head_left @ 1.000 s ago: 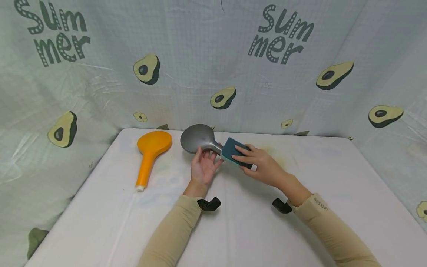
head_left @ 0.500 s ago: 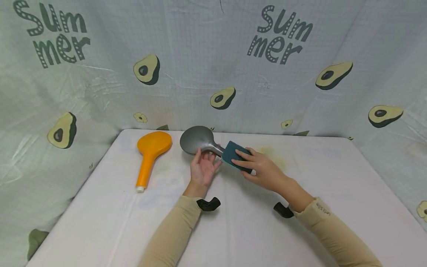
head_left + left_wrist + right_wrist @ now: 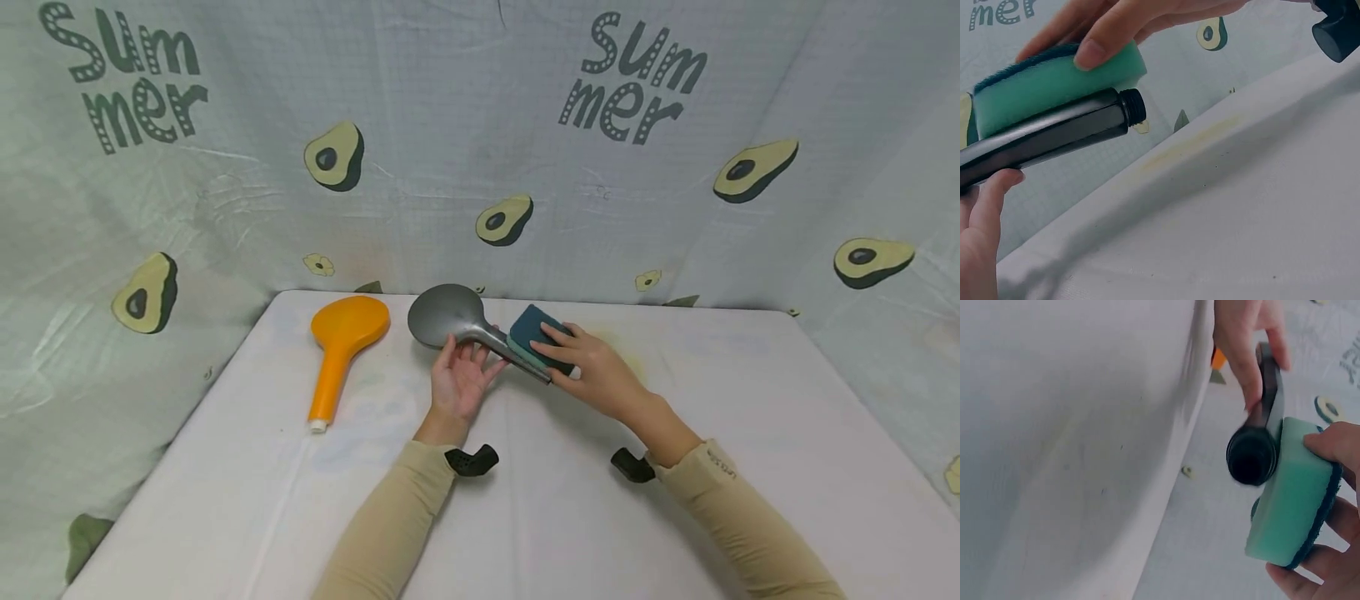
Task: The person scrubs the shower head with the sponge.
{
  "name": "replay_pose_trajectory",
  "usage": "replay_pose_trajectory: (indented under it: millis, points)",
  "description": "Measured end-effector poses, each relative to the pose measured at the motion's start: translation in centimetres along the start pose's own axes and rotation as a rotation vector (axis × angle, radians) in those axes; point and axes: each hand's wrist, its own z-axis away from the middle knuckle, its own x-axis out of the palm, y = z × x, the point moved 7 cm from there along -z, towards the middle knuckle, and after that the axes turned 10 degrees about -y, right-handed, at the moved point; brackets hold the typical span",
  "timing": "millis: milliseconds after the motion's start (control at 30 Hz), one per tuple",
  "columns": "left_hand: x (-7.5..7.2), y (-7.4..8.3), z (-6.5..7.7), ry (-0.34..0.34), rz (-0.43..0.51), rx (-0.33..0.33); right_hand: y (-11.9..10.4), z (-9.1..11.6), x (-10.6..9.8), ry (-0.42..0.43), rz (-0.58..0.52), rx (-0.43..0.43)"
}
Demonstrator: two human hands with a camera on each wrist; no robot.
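Observation:
My left hand (image 3: 457, 387), palm up, holds a dark grey shower head (image 3: 447, 315) by its neck, above the white table. Its handle slants down to the right and ends in a black threaded tip (image 3: 1133, 107), which points out as an open round end in the right wrist view. My right hand (image 3: 603, 375) grips a sponge (image 3: 534, 337) between thumb and fingers. The sponge's light green foam side (image 3: 1294, 494) lies along the handle; its dark blue scouring side faces my fingers. An orange shower head (image 3: 337, 346) with a white threaded end lies left of my left hand.
The table (image 3: 525, 517) is covered in white cloth, with a faint yellowish stain right of the sponge. Behind it hangs a pale curtain (image 3: 420, 125) printed with avocados and lettering. A black wrist mount (image 3: 472, 460) sits at each cuff.
My right hand has shifted the sponge up and tilted it, so the lower end of the grey handle now shows. The left hand and both shower heads keep nearly the same places.

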Motion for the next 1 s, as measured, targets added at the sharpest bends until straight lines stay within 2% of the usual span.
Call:
replay_pose_trajectory:
  millis: [133,200,267,400,467,533,667,733,800,933,1000]
  points:
    - [0.3,-0.1,-0.1,-0.006,-0.028,-0.010,-1.9,-0.2,0.2,0.016,0.100,-0.163]
    - [0.4,-0.1,-0.2,-0.011,-0.033,-0.010,-2.2,-0.3,0.3,0.009,0.118,-0.198]
    - [0.5,-0.1,-0.3,-0.029,-0.021,-0.009,-1.7,-0.3,0.4,-0.006,0.075,-0.161]
    - [0.7,-0.2,-0.2,-0.084,-0.013,-0.027,0.4,-0.5,0.3,-0.024,-0.081,0.050]
    - [0.8,-0.4,-0.1,-0.105,-0.007,-0.043,0.9,-0.5,0.4,-0.006,-0.129,0.118]
    - [1.0,-0.5,-0.1,-0.121,-0.007,-0.057,0.4,-0.7,0.5,0.021,-0.106,0.097]
    - [1.3,-0.5,0.1,-0.122,-0.086,-0.065,-2.0,-1.4,0.9,0.064,0.017,-0.073]
    - [1.4,-0.6,0.2,-0.122,-0.112,-0.067,-2.7,-1.8,0.9,0.077,0.044,-0.118]
    - [1.5,-0.7,0.2,-0.129,-0.115,-0.074,-2.8,-2.2,0.6,0.087,0.025,-0.098]
    - [1.7,-1.2,0.2,-0.154,-0.050,-0.106,-1.5,-2.8,0.0,0.097,-0.084,0.026]
    - [1.6,-1.4,0.1,-0.159,-0.044,-0.116,-1.3,-2.9,-0.2,0.102,-0.093,0.038]
